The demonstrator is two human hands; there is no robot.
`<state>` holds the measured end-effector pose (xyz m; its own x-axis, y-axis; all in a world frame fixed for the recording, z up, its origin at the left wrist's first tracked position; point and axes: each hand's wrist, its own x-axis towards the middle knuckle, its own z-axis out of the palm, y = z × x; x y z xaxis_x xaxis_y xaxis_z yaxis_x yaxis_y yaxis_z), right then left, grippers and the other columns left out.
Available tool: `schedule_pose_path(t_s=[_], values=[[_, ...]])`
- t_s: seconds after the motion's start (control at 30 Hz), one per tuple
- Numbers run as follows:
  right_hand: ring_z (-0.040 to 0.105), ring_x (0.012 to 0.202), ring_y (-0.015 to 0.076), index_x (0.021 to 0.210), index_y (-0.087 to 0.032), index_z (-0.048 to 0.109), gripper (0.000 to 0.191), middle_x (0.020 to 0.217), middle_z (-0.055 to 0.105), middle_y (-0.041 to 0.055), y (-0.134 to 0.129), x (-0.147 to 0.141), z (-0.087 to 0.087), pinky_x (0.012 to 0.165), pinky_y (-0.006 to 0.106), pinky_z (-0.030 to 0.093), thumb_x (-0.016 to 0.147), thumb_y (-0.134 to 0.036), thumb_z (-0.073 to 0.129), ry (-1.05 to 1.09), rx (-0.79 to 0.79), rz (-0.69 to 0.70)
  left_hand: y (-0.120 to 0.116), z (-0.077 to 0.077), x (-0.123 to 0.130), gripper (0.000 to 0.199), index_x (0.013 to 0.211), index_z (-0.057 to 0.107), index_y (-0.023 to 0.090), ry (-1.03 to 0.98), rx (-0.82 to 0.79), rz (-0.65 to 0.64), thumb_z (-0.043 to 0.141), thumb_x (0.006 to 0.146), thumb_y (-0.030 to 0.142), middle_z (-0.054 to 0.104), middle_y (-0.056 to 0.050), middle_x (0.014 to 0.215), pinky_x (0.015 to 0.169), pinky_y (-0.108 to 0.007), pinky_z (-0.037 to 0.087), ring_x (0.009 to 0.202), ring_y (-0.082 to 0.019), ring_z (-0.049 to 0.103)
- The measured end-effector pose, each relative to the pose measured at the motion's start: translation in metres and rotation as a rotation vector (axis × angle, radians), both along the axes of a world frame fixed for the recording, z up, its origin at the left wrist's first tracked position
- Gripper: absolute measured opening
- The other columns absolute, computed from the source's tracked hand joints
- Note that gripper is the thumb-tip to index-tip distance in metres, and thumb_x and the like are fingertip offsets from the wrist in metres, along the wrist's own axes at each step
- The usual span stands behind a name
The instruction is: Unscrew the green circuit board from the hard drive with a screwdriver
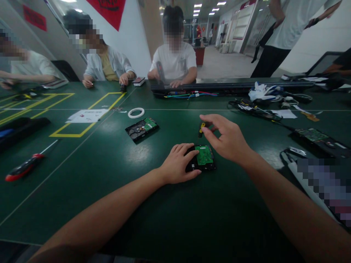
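Observation:
My left hand (179,163) lies over the left part of a hard drive (205,155), fingers closed around its sides and pressing it to the table. The drive's green circuit board faces up. Above its far edge, my right hand (226,137) has its thumb and fingertips at a short black-and-yellow piece (202,129). The piece seems pinched there; its kind is unclear, and its near side is partly behind the thumb. A second hard drive (142,129) rests farther off to the left, its board also showing.
A red-and-black screwdriver (26,166) lies at left, near a black tray (22,129). Beyond are a white tape roll (136,113) and paper (87,115). Cables (255,109), gloves (261,92) and another circuit-board device (320,140) occupy the right. Several people sit or stand across the table.

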<state>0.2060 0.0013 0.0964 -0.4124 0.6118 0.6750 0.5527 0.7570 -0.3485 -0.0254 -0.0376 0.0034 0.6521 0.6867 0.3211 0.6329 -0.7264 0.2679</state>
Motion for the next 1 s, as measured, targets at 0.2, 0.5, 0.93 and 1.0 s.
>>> schedule_pose_path(t_s=[0.2,0.5,0.93,1.0], values=[[0.075,0.109,0.0286,0.133,-0.02,0.066,0.033,0.13,0.075,0.0124,0.0006,-0.0012,-0.0026,0.097,0.049,0.061,0.101,-0.02,0.061,0.014,0.007,-0.02,0.0003,0.0,0.0001,0.074,0.152,0.053,0.02,0.004,0.003,-0.004,0.068,0.094,0.063,0.047,-0.02,0.159,0.12,-0.061,0.039,0.145,-0.04,0.047],[0.077,0.095,0.0239,0.122,-0.021,0.067,0.022,0.114,0.077,0.0078,-0.0002,0.0009,0.0024,0.09,0.042,0.061,0.101,-0.023,0.064,0.021,-0.039,-0.032,0.0002,-0.0008,-0.0003,0.074,0.152,0.053,0.021,0.009,0.01,-0.003,0.068,0.094,0.064,0.047,-0.019,0.159,0.12,-0.062,0.039,0.145,-0.04,0.047],[0.074,0.1,0.0268,0.129,-0.019,0.069,0.028,0.121,0.075,0.0115,0.0,0.0029,0.003,0.09,0.046,0.06,0.102,-0.021,0.062,0.003,-0.009,-0.012,0.0002,-0.0006,0.0003,0.073,0.152,0.053,0.021,0.001,0.001,0.003,0.068,0.094,0.063,0.047,-0.019,0.159,0.12,-0.062,0.039,0.145,-0.04,0.047],[0.073,0.1,0.0267,0.127,-0.02,0.069,0.026,0.12,0.075,0.0109,0.0001,0.0029,0.0031,0.09,0.046,0.059,0.102,-0.021,0.062,0.001,-0.009,-0.018,0.0003,-0.0005,0.0004,0.073,0.152,0.053,0.022,0.002,0.002,0.002,0.068,0.094,0.063,0.047,-0.019,0.159,0.12,-0.062,0.039,0.145,-0.04,0.047]])
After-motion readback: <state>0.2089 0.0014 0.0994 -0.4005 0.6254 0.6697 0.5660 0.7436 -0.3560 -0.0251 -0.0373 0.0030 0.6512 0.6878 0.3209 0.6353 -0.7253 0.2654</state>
